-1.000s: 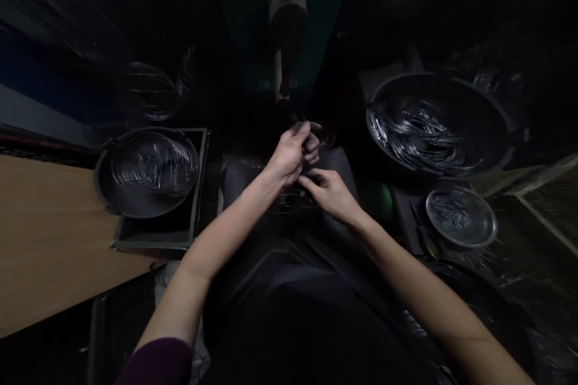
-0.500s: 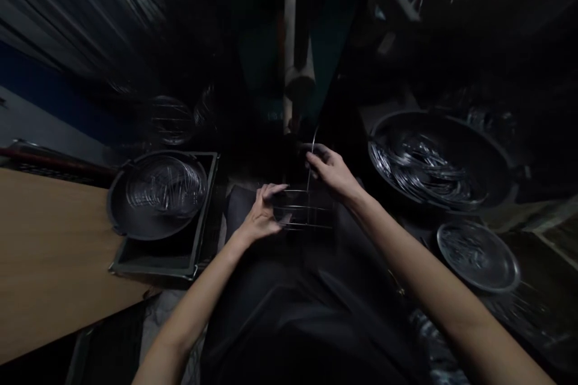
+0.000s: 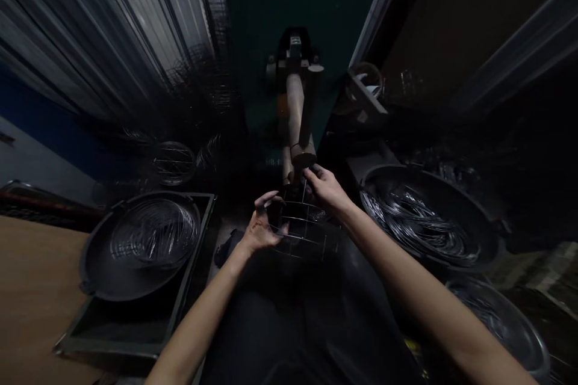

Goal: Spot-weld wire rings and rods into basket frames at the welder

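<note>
Closer to the rod [image 3: 295,99], the shiny, curved wire frame [image 3: 297,219] has been brought, held in the left hand's [image 3: 261,228] wide grasp; a thin strand [image 3: 304,192] is pinched by the right hand [image 3: 327,188].

and here's the wire frame [image 3: 301,219], thin and silvery, open rows of slender rods bowing crosswise, held over the lap, its left side within the left hand [image 3: 262,224]; an upright wire [image 3: 304,191] climbs to the right hand's [image 3: 326,187] pinch, dim below.
</note>
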Tool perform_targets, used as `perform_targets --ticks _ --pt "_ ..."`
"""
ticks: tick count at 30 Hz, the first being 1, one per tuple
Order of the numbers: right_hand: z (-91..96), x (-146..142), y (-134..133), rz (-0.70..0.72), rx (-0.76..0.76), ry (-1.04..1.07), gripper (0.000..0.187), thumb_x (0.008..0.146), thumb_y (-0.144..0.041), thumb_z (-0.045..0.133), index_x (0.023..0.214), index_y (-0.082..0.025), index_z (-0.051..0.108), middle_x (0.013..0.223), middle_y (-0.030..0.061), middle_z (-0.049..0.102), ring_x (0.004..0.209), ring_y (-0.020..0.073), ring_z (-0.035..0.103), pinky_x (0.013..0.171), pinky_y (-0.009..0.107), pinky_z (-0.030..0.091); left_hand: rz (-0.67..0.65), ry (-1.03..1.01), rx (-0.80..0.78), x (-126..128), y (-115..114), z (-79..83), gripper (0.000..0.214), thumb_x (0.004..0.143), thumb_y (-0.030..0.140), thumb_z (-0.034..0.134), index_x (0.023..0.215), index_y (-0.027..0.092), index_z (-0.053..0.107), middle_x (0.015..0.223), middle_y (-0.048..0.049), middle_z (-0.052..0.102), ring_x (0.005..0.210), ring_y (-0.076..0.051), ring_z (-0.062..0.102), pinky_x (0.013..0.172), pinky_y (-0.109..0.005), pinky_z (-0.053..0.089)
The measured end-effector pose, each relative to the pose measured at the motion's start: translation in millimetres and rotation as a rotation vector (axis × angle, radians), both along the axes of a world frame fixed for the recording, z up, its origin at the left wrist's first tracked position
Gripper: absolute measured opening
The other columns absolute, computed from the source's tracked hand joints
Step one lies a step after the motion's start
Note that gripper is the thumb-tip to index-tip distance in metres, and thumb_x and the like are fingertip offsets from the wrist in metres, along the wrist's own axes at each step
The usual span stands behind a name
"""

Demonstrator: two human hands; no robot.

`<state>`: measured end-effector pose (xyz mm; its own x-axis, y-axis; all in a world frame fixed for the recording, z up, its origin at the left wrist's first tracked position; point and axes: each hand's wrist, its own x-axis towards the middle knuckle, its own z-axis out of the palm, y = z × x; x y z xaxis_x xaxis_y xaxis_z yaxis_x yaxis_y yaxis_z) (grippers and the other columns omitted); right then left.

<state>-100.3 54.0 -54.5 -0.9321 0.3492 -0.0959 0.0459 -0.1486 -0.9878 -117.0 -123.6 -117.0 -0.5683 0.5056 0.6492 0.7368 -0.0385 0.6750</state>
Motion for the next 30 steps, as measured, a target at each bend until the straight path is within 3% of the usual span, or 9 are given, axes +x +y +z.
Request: perform_targets --ticks 9,16,22,30 --pt "11.4 -23.2 3.8 -0.017 0.134 -0.010 0.034 0.064 -0.048 0.064 0.071 -0.020 0.045 0.044 -0.0085 0.041 0.037 0.0060 0.036 0.035 0.019 0.025 0.028 0.070 0.052 -26.9 9.3 1.2 0.073 0.068 0.018 0.064 0.127 0.020 0.022 0.105 -0.0090 0.048 0.093 -0.020 0.058 0.082 -0.039 0.051" --pt "6.3 -22.9 3.8 -0.014 0.142 -0.036 0.033 0.063 -0.048 0.061 0.069 -0.020 0.043 0.045 -0.0084 0.041 0.038 0.0063 0.035 0.037 0.020 0.027 0.041 0.109 0.052 -30.8 10.4 -0.7 0.072 0.067 0.020 0.065 0.127 0.019 0.024 0.114 -0.0125 0.044 0.096 -0.022 0.058 0.082 -0.039 0.052" --pt "-0.1 -23.7 4.5 0.013 0.168 -0.111 0.030 0.065 -0.046 0.057 0.073 -0.019 0.047 0.047 -0.0065 0.045 0.040 0.0084 0.039 0.039 0.021 0.028 0.029 0.076 0.035 -30.3 8.9 -5.3 0.075 0.067 0.019 0.065 0.128 0.019 0.022 0.106 -0.0097 0.049 0.094 -0.022 0.058 0.083 -0.040 0.051" --pt "-6.2 -31.8 9.6 -0.015 0.236 -0.027 0.031 0.066 -0.047 0.057 0.077 -0.018 0.052 0.054 -0.0030 0.052 0.048 0.0109 0.045 0.047 0.024 0.035 0.004 0.022 0.029 -36.9 10.4 1.1 0.077 0.065 0.016 0.064 0.128 0.020 0.020 0.102 -0.0075 0.051 0.092 -0.020 0.058 0.083 -0.038 0.050"
